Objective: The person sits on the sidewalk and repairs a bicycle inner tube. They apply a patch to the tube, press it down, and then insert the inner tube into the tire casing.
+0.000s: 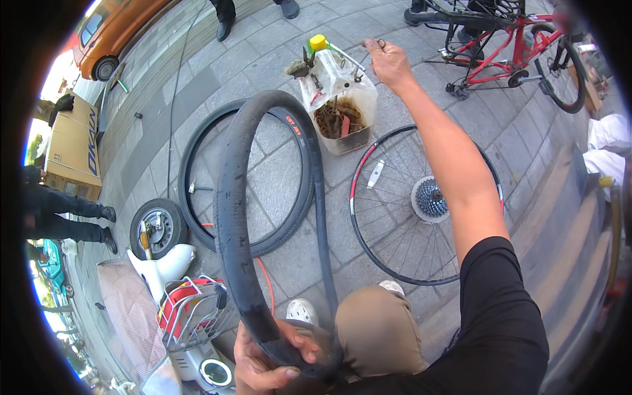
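Observation:
My left hand (260, 362) is closed around the lower part of a black inner tube (230, 197), which stands up in a large, puffed loop over my lap. My right arm is stretched far forward. Its hand (392, 66) is closed beside the cut-open plastic jug (361, 128), and a small dark thing shows at the fingertips, too small to name. Tools and brown, rusty-looking bits lie inside the jug. A black bicycle tyre (187, 164) rests on the paving behind the tube. To the right, partly behind my forearm, lies a spoked wheel (356, 204) with a cassette (431, 199).
A red bicycle (490, 66) lies at the far right, near stone steps (546, 217). At left are a small scooter wheel (174, 224), a scooter with a wire basket (191, 316) and a cardboard box (72, 148). An orange hose (266, 280) crosses the paving. Other people stand nearby.

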The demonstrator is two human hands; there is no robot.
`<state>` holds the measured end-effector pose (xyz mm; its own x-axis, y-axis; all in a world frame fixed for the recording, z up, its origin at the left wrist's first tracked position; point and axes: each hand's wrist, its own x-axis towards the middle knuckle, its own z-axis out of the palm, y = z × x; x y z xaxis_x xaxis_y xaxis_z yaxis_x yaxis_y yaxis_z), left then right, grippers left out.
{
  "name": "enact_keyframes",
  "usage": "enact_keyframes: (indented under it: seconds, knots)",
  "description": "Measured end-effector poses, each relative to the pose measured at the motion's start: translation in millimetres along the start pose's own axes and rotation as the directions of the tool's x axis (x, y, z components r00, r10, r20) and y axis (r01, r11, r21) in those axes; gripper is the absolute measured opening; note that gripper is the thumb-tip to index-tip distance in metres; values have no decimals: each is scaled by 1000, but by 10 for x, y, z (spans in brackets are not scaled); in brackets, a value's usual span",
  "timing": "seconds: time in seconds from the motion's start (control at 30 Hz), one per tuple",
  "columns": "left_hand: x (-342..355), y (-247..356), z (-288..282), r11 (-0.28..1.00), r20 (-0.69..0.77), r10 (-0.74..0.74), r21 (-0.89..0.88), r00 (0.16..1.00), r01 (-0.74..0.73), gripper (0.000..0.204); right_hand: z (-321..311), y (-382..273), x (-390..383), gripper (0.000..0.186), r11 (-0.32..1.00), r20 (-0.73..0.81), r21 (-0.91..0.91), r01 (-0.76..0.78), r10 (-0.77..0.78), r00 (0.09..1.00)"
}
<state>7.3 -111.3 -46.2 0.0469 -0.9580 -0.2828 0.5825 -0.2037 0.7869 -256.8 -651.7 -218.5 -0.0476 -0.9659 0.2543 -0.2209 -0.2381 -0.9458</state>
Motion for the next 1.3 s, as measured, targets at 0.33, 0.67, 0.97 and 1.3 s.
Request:
enact_keyframes:
  seconds: [0.33,0.67,0.97,1.3]
  knots:
    - [-13,101,101,997,-24,-24,-68,999,22,84,89,-265,-107,39,1000,91,-10,3,-2,996]
    - [22,98,15,999,37,-4,-34,999,6,78,20,-52,-54,37,1000,-3,23,-16,16,1000]
    - [-67,52,-143,999,166,1,-50,986,7,94,385,82,-83,55,782,194,-622,40,105,976]
    - [-420,183,46,986,94,-164,20,982,163,109,-37,-463,-982,52,854,225,95,-511,482,847]
